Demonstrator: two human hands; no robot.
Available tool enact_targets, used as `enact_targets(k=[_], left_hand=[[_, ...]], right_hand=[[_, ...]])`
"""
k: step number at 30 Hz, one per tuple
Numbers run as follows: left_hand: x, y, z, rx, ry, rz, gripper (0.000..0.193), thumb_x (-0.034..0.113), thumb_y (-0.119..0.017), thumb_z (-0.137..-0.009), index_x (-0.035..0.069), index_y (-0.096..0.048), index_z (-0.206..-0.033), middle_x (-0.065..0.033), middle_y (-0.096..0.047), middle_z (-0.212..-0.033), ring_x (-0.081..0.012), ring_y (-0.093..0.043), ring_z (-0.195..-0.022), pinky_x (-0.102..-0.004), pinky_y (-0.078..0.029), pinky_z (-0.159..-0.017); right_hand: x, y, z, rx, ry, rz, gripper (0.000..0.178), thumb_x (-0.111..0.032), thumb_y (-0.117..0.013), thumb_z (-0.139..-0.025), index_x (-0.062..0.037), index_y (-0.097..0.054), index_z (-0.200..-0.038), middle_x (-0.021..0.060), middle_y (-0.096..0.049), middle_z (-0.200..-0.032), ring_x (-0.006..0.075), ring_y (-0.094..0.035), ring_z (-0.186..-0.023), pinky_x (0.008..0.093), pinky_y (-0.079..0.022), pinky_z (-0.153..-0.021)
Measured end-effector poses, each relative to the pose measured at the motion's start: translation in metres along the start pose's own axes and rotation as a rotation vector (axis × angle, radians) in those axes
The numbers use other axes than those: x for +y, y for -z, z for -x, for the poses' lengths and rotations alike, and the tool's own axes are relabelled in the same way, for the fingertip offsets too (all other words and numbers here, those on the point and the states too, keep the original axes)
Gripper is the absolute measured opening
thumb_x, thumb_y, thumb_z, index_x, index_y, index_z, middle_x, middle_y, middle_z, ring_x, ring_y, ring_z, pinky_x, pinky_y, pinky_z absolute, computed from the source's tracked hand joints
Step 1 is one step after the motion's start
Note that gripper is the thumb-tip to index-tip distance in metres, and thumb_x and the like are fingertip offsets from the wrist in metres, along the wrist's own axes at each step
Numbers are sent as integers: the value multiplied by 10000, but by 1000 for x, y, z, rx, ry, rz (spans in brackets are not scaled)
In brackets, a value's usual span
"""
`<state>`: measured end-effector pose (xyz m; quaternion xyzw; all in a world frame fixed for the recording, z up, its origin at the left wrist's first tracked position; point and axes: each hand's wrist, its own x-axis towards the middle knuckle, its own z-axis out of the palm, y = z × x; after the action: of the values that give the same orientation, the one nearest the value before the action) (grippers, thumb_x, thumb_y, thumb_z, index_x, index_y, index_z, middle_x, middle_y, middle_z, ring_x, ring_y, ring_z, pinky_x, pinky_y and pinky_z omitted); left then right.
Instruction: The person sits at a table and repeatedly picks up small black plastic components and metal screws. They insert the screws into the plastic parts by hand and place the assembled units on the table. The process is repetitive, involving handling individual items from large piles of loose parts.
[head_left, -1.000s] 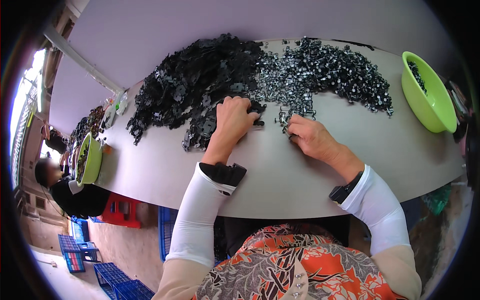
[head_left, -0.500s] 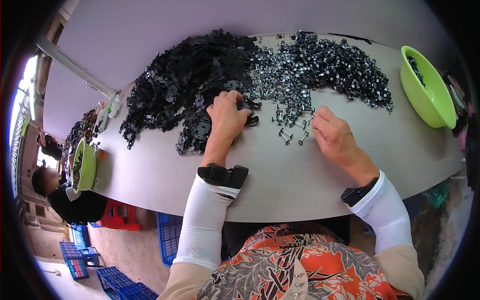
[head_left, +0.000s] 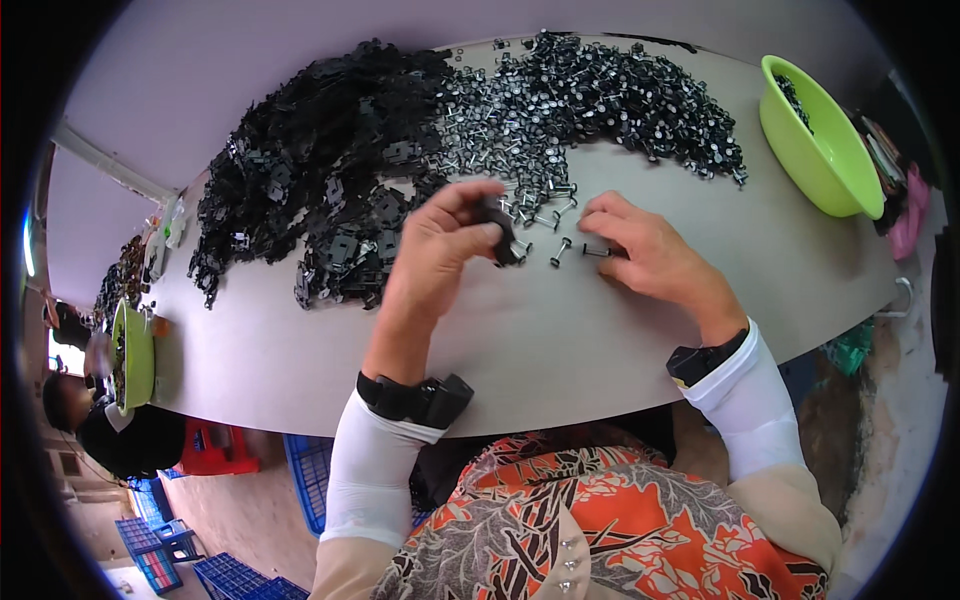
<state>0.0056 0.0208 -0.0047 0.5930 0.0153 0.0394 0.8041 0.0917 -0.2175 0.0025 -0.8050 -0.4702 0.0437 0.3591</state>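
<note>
We're pinching a dark piece (head_left: pixel 504 243) in the left hand (head_left: pixel 438 243) nearside of the pin heap (head_left: pixel 610 105), right hand (head_left: pixel 655 252) half-open around a loose pin (head_left: pixel 597 251), seeing nothing clearly finished, plenty remaining in that heap and the black-part heap (head_left: pixel 310 140) left of it.

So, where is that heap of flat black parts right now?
In the head view, the heap of flat black parts lies on the table, directly left of the pile of small headed metal pins and mostly beyond the left hand.
</note>
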Motion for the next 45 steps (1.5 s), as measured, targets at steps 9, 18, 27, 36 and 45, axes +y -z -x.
enact_targets(k=[9, 18, 27, 36, 45], left_hand=[[-14, -17, 4, -105, 266, 64, 471, -22, -610, -813, 10, -499, -1269, -12, -575, -942, -100, -596, -782, -294, -570, -650], [-14, -22, 6, -81, 195, -14, 416, 12, -684, -751, 7, -551, -1145, -47, -597, -940, -105, -579, -699, -242, -492, -637], [-8, -24, 7, -97, 399, 91, 178, 79, -618, -857, -21, -554, -990, -149, -656, -871, -183, -642, -612, -267, -522, -509], [-19, -30, 10, -157, 478, 207, 161, 96, -624, -869, -26, -565, -957, -127, -656, -834, -164, -623, -551, -223, -464, -429], [-24, -28, 17, -152, 473, 237, 133, 85, -641, -851, -17, -640, -936, -54, -635, -806, -73, -519, -557, -187, -406, -468]], right_hand=[[9, -11, 3, 24, -160, 101, 179, 47, -544, -717, -6, -557, -887, 149, -527, -947, 356, -570, -766, 435, -461, -674], [8, -12, 5, 72, -102, 117, 210, 28, -579, -722, 12, -554, -930, 159, -510, -944, 371, -560, -808, 436, -460, -706], [6, 3, 3, -96, -60, 114, 230, 15, -632, -721, 5, -570, -942, 119, -518, -942, 337, -567, -830, 421, -459, -707], [-16, -11, 1, 132, 327, -23, 429, -9, -734, -633, -48, -592, -1036, 90, -597, -964, 303, -578, -893, 377, -496, -749], [-26, -17, 4, 131, 401, -8, 526, 44, -729, -598, -56, -564, -1088, 79, -603, -917, 287, -574, -848, 366, -500, -694]])
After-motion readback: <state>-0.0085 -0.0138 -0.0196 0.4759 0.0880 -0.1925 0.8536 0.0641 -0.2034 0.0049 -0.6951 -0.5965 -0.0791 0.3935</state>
